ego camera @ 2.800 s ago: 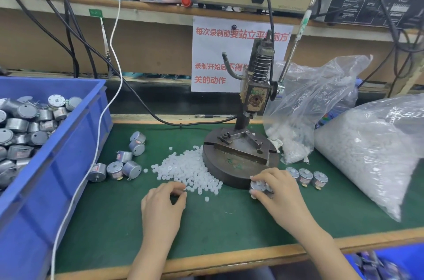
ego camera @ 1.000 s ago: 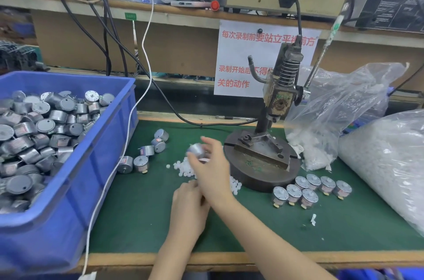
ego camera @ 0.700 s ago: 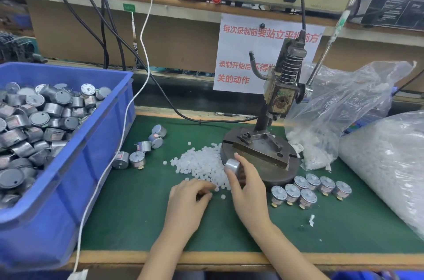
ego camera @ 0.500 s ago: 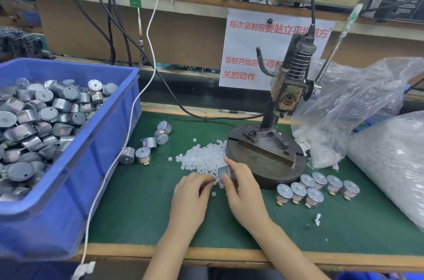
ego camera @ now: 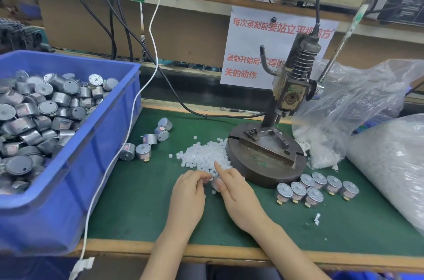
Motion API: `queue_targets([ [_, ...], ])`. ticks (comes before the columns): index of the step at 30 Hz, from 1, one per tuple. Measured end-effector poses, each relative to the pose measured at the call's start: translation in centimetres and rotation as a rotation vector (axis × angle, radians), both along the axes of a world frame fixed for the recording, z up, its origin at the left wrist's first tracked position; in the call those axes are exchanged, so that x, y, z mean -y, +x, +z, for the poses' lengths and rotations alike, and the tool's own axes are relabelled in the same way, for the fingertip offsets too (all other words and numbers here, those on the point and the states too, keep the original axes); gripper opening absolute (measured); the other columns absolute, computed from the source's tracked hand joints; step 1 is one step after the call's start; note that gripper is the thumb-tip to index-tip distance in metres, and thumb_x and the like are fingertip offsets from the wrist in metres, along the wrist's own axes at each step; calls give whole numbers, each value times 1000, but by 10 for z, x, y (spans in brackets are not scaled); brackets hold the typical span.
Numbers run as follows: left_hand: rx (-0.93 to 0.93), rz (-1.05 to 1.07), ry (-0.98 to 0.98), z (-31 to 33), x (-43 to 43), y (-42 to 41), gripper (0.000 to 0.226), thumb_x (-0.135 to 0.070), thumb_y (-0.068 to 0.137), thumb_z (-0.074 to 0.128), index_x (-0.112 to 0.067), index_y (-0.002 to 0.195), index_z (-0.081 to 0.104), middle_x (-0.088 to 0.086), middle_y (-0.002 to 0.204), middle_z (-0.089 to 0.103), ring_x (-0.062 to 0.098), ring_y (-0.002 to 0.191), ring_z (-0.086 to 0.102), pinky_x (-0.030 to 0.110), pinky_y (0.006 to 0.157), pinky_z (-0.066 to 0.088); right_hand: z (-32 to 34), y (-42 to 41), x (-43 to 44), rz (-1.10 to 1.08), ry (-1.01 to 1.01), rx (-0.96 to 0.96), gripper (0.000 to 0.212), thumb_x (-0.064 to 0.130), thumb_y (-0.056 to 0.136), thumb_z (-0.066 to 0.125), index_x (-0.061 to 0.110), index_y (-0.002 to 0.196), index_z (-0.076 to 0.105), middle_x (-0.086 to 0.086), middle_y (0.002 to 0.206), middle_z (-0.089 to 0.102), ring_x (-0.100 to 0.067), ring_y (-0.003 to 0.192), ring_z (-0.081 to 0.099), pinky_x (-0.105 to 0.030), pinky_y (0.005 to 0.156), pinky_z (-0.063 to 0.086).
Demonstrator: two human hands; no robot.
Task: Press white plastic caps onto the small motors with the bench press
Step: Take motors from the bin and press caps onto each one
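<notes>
Motor (ego camera: 215, 183) is gripped by the right hand (ego camera: 239, 194) low over the green surface (ego camera: 142, 206), index finger stretched across the pile of white plastic caps (ego camera: 202, 155) beside the bench press (ego camera: 266, 153). Behind it, a paper sign (ego camera: 250, 50) reads in red "每次录制前要站立平视…" and "关的动作". The left hand (ego camera: 188, 190) curls its fingertips against the motor; whether they pinch a cap cannot be told.

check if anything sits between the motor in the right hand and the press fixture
Nothing visible does. The motor in the right hand is just in front of the press base, and the fixture on it is bare. The loose caps lie left of that path.
</notes>
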State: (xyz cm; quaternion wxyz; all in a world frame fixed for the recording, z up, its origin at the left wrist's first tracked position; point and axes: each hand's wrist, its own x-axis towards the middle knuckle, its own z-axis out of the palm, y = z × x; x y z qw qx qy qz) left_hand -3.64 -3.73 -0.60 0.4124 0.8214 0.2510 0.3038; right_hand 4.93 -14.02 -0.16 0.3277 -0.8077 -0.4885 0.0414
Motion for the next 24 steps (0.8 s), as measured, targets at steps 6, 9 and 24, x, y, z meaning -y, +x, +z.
queue_targets([
  [6,3,6,-25,-1,0,-1,32,5,90,41,-12,92,67,-7,86,60,15,92,54,22,82,40,0,0,1,10,-52,54,46,25,101,31,23,146,23,3,114,43,-16,102,49,-28,88,39],
  [9,6,12,-42,1,1,-2,33,6,89,40,-12,93,67,-6,88,61,14,94,54,21,82,40,-1,-1,2,24,-92,166,49,25,101,33,21,147,20,0,122,43,-22,99,51,-34,83,43],
  [24,31,42,-93,2,1,-3,35,8,88,39,-13,90,66,-14,85,58,16,96,55,9,75,38,-7,-3,-6,22,-252,315,53,31,101,30,22,149,8,-7,125,38,-25,93,51,-27,68,33],
])
